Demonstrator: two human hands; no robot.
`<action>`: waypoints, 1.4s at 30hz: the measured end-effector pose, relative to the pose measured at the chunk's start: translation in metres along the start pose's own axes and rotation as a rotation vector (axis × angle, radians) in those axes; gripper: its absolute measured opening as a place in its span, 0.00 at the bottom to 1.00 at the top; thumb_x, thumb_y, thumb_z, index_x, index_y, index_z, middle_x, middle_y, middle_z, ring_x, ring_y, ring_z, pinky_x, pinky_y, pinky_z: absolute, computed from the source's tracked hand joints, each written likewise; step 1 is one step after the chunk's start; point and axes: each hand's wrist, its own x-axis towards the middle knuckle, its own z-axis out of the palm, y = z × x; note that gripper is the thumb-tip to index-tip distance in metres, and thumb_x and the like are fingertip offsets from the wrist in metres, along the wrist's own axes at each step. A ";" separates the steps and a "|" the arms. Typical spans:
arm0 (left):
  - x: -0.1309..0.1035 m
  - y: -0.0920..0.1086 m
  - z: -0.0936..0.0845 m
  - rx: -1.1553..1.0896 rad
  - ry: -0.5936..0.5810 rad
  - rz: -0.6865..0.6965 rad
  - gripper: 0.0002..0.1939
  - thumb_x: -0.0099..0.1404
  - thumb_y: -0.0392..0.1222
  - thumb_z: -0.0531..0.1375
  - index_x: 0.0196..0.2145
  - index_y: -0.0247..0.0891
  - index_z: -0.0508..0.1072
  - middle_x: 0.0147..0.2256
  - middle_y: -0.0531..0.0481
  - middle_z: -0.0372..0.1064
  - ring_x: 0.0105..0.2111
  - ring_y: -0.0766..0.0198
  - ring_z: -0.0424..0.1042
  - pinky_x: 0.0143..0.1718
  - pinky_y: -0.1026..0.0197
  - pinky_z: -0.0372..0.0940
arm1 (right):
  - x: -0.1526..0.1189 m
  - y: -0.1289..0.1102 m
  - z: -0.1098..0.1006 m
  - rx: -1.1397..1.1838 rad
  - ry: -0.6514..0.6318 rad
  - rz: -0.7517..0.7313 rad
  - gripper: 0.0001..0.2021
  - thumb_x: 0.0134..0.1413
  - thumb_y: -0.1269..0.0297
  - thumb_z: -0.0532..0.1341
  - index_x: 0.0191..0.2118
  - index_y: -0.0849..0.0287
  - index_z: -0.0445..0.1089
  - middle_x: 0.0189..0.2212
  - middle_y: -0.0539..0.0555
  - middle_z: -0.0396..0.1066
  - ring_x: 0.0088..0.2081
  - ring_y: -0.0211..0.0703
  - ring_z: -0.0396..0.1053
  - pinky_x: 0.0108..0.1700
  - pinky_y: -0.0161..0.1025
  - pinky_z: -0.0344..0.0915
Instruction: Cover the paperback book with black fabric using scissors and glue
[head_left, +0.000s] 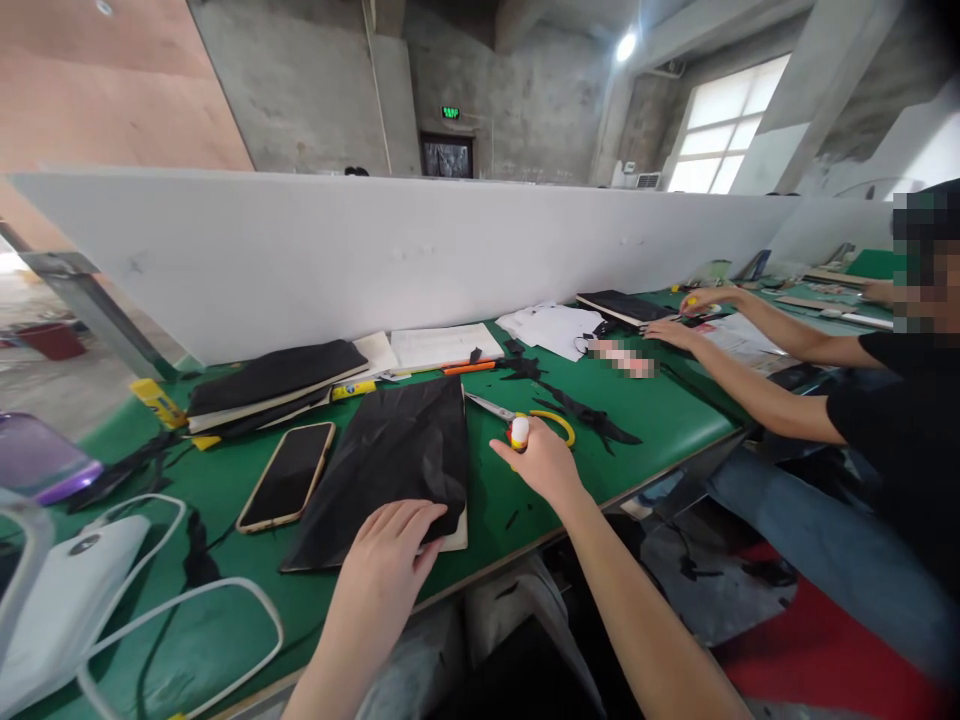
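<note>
At the left of the green tabletop point(660, 430), a glue stick point(156, 402), a black book point(277, 385) and a phone point(289, 478) are lying. My left hand point(390, 545) is resting on a black-covered booklet point(397, 440), fingers loosely bent and parted from the thumb; its cover seems mostly on, a pale lower corner point(457, 536) showing bare. My right hand point(544, 460) is partly hiding yellow-handled scissors point(489, 405); I can't tell whether its fingers are gripping them or something white-tipped point(520, 431). Black scraps point(592, 415) are lying beyond, a co-worker's hand point(673, 334) is working rightward, and concrete walls point(517, 100) are rising behind a white partition point(337, 250)
</note>
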 end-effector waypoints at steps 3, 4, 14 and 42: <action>-0.001 0.004 0.005 0.022 -0.028 -0.013 0.17 0.58 0.30 0.57 0.45 0.42 0.69 0.42 0.48 0.71 0.42 0.58 0.71 0.44 0.52 0.67 | -0.010 -0.002 -0.004 0.091 0.136 0.015 0.29 0.49 0.43 0.59 0.50 0.57 0.59 0.46 0.58 0.64 0.41 0.48 0.68 0.31 0.37 0.61; -0.001 0.006 0.007 0.034 -0.030 -0.020 0.17 0.58 0.30 0.57 0.45 0.42 0.69 0.42 0.48 0.71 0.42 0.58 0.70 0.44 0.52 0.66 | -0.014 -0.004 -0.007 0.134 0.215 0.015 0.30 0.50 0.43 0.59 0.52 0.58 0.57 0.46 0.59 0.63 0.40 0.48 0.67 0.31 0.38 0.62; -0.002 0.008 0.007 0.060 0.176 0.037 0.11 0.63 0.30 0.54 0.42 0.39 0.68 0.39 0.47 0.70 0.39 0.61 0.68 0.40 0.57 0.65 | -0.062 -0.048 -0.017 0.492 0.292 -0.358 0.06 0.59 0.68 0.52 0.40 0.55 0.65 0.32 0.53 0.68 0.31 0.39 0.67 0.35 0.37 0.66; -0.003 0.006 0.012 0.147 0.451 0.139 0.13 0.57 0.25 0.60 0.40 0.34 0.71 0.36 0.46 0.71 0.37 0.61 0.69 0.39 0.56 0.67 | 0.011 -0.074 0.038 0.563 -0.129 0.109 0.17 0.43 0.62 0.66 0.41 0.64 0.73 0.33 0.59 0.75 0.39 0.51 0.72 0.44 0.44 0.64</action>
